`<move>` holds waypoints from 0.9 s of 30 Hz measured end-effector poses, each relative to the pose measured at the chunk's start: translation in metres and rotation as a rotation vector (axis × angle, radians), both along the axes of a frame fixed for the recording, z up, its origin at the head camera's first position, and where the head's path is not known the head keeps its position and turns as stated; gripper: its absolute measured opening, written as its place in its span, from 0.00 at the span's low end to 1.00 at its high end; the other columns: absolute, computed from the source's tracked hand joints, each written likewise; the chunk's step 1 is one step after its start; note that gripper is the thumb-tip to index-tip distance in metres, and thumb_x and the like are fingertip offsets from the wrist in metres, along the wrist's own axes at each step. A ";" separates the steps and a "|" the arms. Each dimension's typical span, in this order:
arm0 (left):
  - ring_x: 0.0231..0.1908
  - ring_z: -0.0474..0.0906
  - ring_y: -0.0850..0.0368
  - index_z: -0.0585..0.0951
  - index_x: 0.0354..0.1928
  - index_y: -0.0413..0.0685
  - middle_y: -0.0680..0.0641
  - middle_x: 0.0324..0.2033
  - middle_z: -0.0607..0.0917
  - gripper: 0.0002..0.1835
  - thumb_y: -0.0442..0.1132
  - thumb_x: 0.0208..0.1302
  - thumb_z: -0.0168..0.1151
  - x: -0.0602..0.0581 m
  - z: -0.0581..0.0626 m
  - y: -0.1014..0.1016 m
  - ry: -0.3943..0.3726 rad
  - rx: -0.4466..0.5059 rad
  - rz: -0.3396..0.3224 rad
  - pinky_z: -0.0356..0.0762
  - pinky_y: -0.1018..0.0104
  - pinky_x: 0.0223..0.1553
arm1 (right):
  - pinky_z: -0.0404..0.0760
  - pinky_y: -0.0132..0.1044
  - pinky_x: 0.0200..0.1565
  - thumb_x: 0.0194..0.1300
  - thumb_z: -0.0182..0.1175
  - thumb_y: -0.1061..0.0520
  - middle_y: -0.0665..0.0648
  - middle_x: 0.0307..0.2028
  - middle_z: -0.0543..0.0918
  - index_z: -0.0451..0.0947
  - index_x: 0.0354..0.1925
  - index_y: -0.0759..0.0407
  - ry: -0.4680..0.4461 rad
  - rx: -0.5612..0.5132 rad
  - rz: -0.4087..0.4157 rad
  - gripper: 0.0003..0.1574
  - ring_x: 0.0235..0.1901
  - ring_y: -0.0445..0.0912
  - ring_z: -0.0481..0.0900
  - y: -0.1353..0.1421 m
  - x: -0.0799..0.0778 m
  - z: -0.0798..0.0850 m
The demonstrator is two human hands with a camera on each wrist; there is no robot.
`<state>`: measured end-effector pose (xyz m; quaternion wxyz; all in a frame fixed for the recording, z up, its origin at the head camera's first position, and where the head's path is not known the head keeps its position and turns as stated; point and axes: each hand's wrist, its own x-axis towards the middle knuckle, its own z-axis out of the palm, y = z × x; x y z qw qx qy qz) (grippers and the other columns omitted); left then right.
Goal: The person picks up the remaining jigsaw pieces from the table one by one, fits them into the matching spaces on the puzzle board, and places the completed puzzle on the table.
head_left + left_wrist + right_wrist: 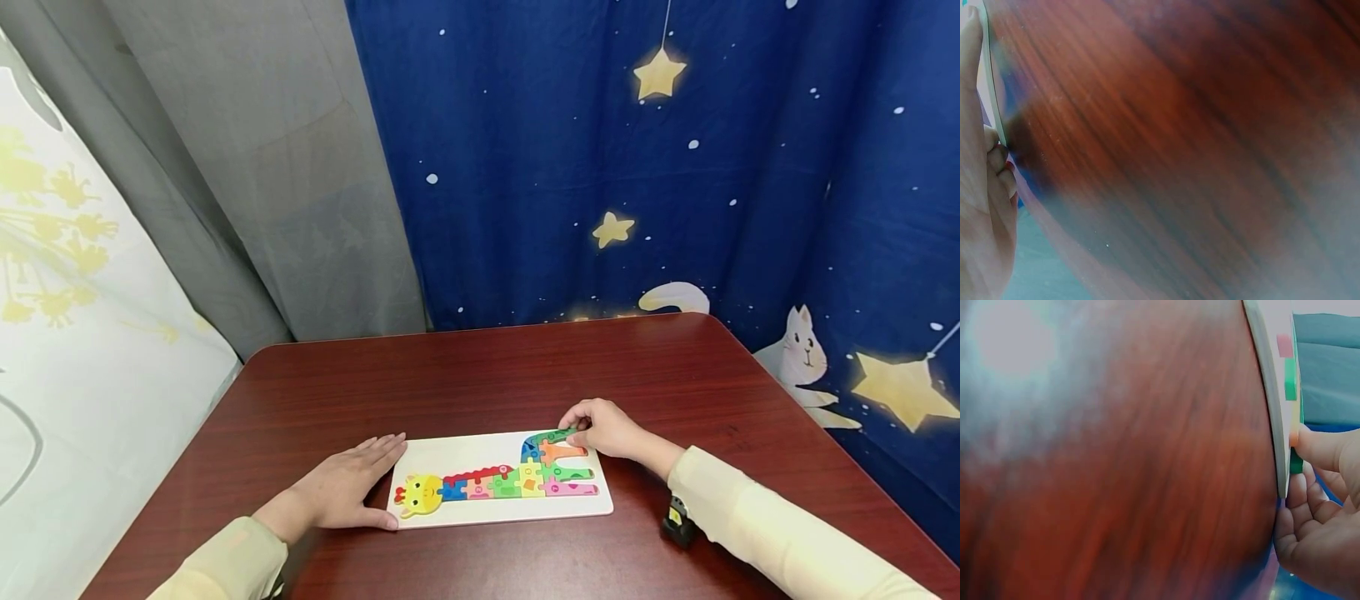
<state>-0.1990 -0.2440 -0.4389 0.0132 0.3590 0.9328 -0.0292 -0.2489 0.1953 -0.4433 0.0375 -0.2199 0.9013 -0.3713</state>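
Observation:
A white puzzle board (457, 453) lies on the table with a colourful giraffe of interlocking pieces, its yellow head piece (422, 494) at the left end. My left hand (348, 483) rests at that end, fingers fairly straight by the far corner and thumb at the near corner. At the board's far right corner, my right hand (606, 428) pinches a green leg piece (557, 435) between thumb and fingers. The right wrist view shows the green piece (1296, 461) at the thumb, just beside an orange leg piece (1294, 434). My fingertips cover part of the green piece.
The dark red wooden table (465, 383) has rounded far corners. Behind it hang a grey curtain (300, 183) and a blue curtain (525, 167) with stars. White patterned cloth (97, 350) hangs on the left. A black wrist device (678, 525) sits under the right sleeve.

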 end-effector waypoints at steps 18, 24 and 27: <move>0.71 0.53 0.52 0.57 0.75 0.45 0.47 0.73 0.58 0.60 0.83 0.51 0.42 -0.001 -0.002 -0.001 0.012 0.000 -0.007 0.59 0.55 0.67 | 0.76 0.40 0.39 0.55 0.69 0.66 0.48 0.32 0.80 0.86 0.36 0.55 -0.064 -0.032 0.009 0.10 0.34 0.44 0.74 0.003 -0.005 -0.005; 0.72 0.53 0.53 0.57 0.75 0.44 0.47 0.73 0.58 0.60 0.83 0.51 0.42 -0.001 -0.002 -0.001 0.017 -0.002 -0.011 0.58 0.55 0.67 | 0.76 0.39 0.39 0.55 0.69 0.67 0.48 0.33 0.80 0.86 0.37 0.56 -0.069 -0.045 0.020 0.11 0.35 0.45 0.74 0.004 -0.005 -0.005; 0.72 0.53 0.52 0.57 0.75 0.45 0.47 0.73 0.58 0.60 0.83 0.51 0.42 -0.001 -0.002 -0.001 0.016 -0.001 -0.009 0.58 0.55 0.67 | 0.77 0.39 0.40 0.55 0.69 0.68 0.49 0.33 0.80 0.86 0.37 0.56 -0.070 -0.043 0.024 0.11 0.35 0.45 0.74 0.005 -0.005 -0.005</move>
